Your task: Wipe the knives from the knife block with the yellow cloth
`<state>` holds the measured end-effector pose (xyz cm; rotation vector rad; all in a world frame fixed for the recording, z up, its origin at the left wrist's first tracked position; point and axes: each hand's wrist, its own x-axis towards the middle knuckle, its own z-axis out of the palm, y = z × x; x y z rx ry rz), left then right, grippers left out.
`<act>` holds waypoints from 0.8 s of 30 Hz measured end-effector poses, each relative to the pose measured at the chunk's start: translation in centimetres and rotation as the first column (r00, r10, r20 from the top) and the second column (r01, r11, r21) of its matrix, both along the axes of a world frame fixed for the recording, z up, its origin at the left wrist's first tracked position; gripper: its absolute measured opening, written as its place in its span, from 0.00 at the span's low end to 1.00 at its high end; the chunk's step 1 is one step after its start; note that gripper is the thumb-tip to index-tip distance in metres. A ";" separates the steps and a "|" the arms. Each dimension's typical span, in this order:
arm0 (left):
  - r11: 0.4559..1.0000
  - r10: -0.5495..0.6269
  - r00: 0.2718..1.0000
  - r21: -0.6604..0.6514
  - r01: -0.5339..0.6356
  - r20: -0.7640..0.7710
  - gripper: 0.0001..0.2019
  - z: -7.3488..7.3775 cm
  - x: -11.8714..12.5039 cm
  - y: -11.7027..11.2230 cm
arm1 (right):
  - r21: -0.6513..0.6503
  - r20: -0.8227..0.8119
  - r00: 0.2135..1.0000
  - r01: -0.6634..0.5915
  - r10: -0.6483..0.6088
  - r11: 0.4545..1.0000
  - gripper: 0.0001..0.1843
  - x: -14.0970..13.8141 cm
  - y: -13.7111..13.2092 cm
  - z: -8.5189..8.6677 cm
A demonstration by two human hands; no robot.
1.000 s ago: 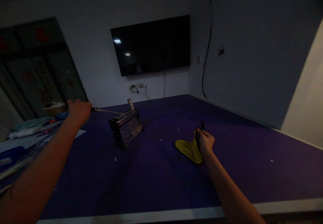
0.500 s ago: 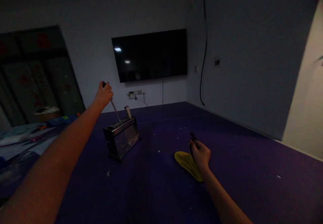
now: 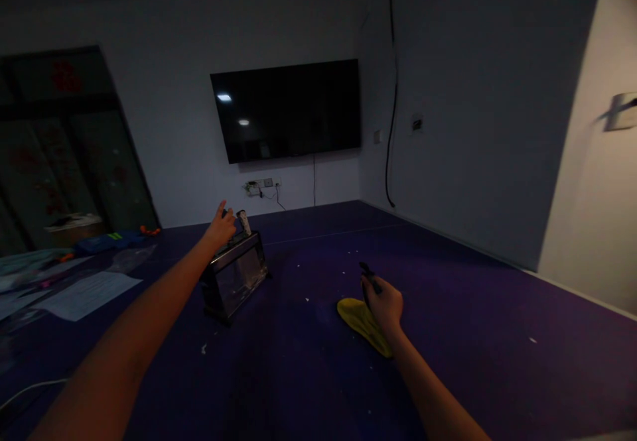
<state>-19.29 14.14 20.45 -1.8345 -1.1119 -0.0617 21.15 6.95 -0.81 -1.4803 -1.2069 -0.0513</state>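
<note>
My left hand [image 3: 220,227] reaches to the top of a metal and glass knife holder [image 3: 233,280] on the purple surface. Its fingers close on a dark handle [image 3: 227,215] pushed down into the holder, with one finger raised. A second, pale handle [image 3: 243,221] sticks out of the holder just to the right. My right hand [image 3: 383,305] is closed round a small dark object [image 3: 369,272] that I cannot make out. A yellow cloth [image 3: 359,318] lies under and beside that hand.
The purple surface [image 3: 448,308] runs back to the walls and carries small white crumbs. Papers [image 3: 87,293] and mixed clutter [image 3: 107,241] lie at the left. A dark wall-mounted screen [image 3: 286,109] hangs behind, with a socket strip [image 3: 261,184] below it.
My left hand swung a long tool up from the left, stood it over the holder and lowered it in until only the handle shows. My right hand stayed by the yellow cloth.
</note>
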 end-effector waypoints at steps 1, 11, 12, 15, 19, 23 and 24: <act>0.999 -0.020 0.998 -0.025 0.021 0.063 0.13 -0.3 -0.2 0.1 | -0.006 0.017 1.000 0.001 -0.001 1.000 0.29 -0.1 -0.1 0.1; 0.975 -0.141 0.921 -0.109 0.193 0.363 0.17 -1.0 0.0 -1.1 | -0.023 0.064 0.997 0.038 -0.037 0.999 0.29 0.0 -0.4 0.4; 0.974 -0.162 0.904 -0.081 0.209 0.395 0.19 -1.2 0.2 -1.8 | -0.025 0.058 0.997 0.048 -0.047 0.999 0.29 0.0 -0.4 0.4; 0.975 -0.220 0.782 0.136 0.174 0.584 0.20 -2.7 0.3 -4.1 | -0.041 0.053 0.996 0.068 -0.066 0.997 0.30 0.0 -0.4 0.5; 0.876 -0.374 0.335 0.448 -0.179 0.865 0.23 -6.4 -0.1 -6.4 | -0.059 0.069 0.991 0.120 -0.116 0.991 0.29 -0.1 -0.6 0.5; 0.872 -0.401 -0.106 0.344 -0.348 0.910 0.39 -10.4 -0.1 -6.2 | -0.081 0.087 0.980 0.188 -0.181 0.979 0.27 -0.1 -1.0 0.6; 0.892 -0.376 -0.174 0.305 -0.333 0.910 0.42 -11.2 0.0 -6.0 | -0.086 0.096 0.976 0.204 -0.195 0.975 0.28 0.0 -1.1 0.7</act>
